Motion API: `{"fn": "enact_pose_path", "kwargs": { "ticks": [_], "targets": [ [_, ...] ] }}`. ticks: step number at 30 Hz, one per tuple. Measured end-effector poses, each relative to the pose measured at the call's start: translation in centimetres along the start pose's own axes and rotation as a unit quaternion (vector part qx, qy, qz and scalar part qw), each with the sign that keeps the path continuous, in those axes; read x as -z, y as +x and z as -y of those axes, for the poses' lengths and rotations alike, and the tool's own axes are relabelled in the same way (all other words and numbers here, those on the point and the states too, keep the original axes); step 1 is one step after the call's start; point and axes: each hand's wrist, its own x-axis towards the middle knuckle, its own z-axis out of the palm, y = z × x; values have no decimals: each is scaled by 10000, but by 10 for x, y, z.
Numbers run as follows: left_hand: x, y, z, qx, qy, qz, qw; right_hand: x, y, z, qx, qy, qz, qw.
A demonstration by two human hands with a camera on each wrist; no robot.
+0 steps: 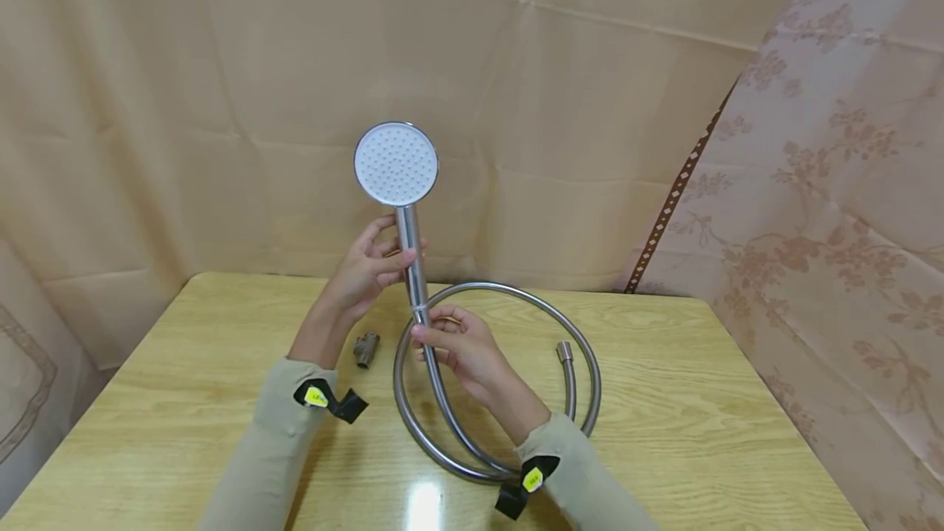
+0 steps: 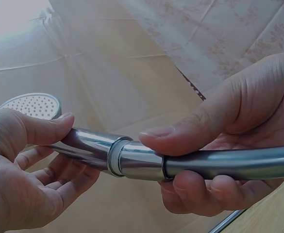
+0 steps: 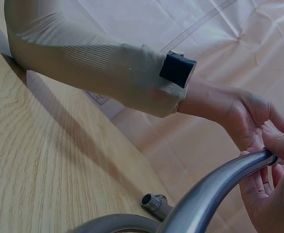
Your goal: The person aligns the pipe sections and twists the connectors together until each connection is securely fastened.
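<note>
Above the table (image 1: 708, 433), shower head (image 1: 397, 166) nearly upright, left hand (image 1: 369, 269) curled round its handle (image 1: 409, 229), right hand (image 1: 472, 355) pinching the hose (image 3: 196, 198) at the handle's foot, remainder looped below, fitting (image 1: 365, 349) beside the loop.

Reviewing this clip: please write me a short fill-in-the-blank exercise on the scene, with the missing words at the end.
1. The left hand grips the shower head, whose face is ____ in shape.
2. In the head view, the right hand, gripping the hose, sits ____ (higher or lower) than the left hand.
3. The small metal fitting lies to the ____ of the hose's loop in the head view.
4. The table shows a ____ grain.

Missing words: round; lower; left; wood
</note>
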Motion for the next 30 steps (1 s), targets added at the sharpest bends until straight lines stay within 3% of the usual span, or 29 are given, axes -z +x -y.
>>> {"fn": "enact_pose_path", "kwargs": {
  "ticks": [18, 30],
  "targets": [
    [6, 8, 1, 77, -272, 159, 9995, -1, 9, 1, 132, -71, -20, 9999],
    [-16, -1, -4, 65, -218, 91, 9997, 11, -6, 13, 133, 111, 14, 9998]
  ]
}}
